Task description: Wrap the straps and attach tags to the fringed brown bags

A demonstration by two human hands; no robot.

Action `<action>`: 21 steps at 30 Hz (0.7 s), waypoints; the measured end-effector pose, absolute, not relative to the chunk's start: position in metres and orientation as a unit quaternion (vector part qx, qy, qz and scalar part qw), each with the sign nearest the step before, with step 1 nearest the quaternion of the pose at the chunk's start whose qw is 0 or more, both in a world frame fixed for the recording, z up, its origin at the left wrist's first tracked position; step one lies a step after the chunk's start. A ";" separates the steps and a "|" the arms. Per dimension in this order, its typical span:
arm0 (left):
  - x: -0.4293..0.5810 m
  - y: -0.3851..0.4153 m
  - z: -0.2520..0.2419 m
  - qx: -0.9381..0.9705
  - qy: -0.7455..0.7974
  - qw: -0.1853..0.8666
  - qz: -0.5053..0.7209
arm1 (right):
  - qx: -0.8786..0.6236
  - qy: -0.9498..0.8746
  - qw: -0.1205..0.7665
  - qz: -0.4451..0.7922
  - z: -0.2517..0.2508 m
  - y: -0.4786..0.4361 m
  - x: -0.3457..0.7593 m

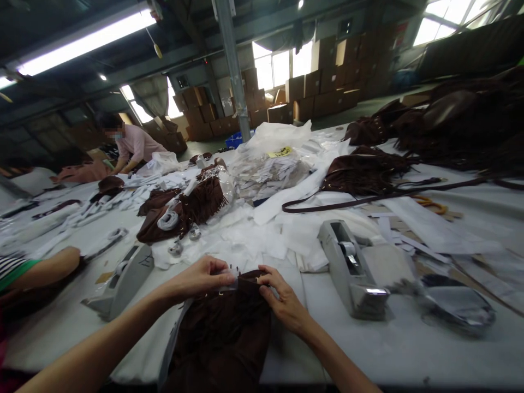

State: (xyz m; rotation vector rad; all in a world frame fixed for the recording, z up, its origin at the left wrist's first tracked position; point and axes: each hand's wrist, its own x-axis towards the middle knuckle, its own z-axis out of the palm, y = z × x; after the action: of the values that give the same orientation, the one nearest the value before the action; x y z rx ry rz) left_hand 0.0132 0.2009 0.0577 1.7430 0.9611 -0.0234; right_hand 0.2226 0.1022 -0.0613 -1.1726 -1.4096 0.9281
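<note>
A dark brown fringed bag point(229, 338) lies at the table's front edge, directly before me. My left hand point(210, 277) is closed at the bag's upper edge, pinching a small clear plastic piece point(232, 279). Opposite it, my right hand point(282, 297) grips the bag's rim between thumb and fingers, beside a small metal fitting. The bag's lower end runs out of view. Grey tape dispensers flank the hands: one point(133, 278) on the left, another point(356, 273) on the right.
Brown fringed bags point(184, 210) lie ahead, with another point(364, 172) and its strap point(327, 207) to the right. A clear sack of paper pieces point(270, 169) stands mid-table. A co-worker's arm point(45, 267) reaches in at left; another person point(137, 144) works farther back.
</note>
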 end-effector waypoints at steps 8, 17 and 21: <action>0.008 0.226 0.095 0.825 0.349 0.441 -0.046 | -0.290 -0.473 0.483 0.678 -0.026 0.122 0.215; -0.001 0.234 0.084 0.775 0.425 0.467 0.030 | -0.366 -0.424 0.492 0.667 -0.045 0.114 0.214; -0.004 0.240 0.072 0.773 0.416 0.479 0.015 | -0.386 -0.375 0.530 0.656 -0.060 0.108 0.206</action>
State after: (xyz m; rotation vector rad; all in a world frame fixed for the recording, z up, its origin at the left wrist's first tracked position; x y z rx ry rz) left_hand -0.0039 0.2400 0.0721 1.8868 1.0163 0.0378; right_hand 0.2064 0.1077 -0.0596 -0.9205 -0.8946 1.5664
